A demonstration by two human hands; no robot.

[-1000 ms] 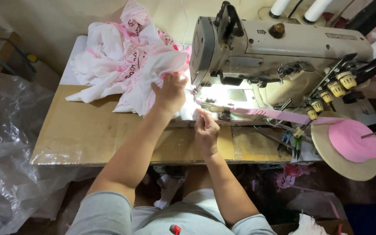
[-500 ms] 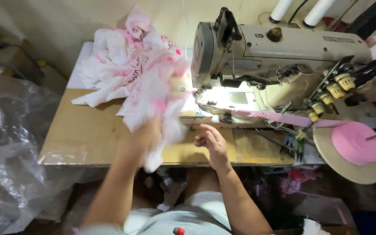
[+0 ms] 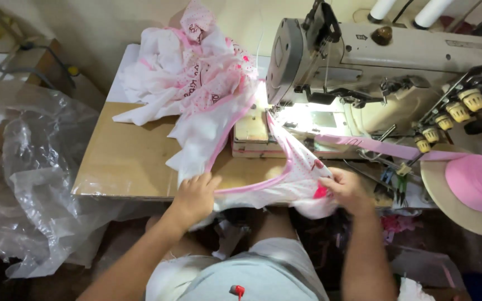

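Note:
My left hand (image 3: 194,196) grips one end of a white garment piece with pink edging (image 3: 274,187) at the table's near edge. My right hand (image 3: 348,189) holds the other end, so the cloth stretches between them in front of the sewing machine (image 3: 386,72). The piece runs up toward the lit needle area (image 3: 302,118). A heap of white and pink garments (image 3: 196,83) lies on the table to the left of the machine.
The wooden table (image 3: 124,161) carries the machine. A pink tape (image 3: 375,146) feeds from a pink roll on a disc (image 3: 475,187) at the right. Crumpled clear plastic sheeting (image 3: 34,167) hangs at the left. White thread cones (image 3: 383,8) stand behind the machine.
My left hand has pulled a garment piece off the heap toward me. My right hand came off the machine bed and took hold of the piece's other end.

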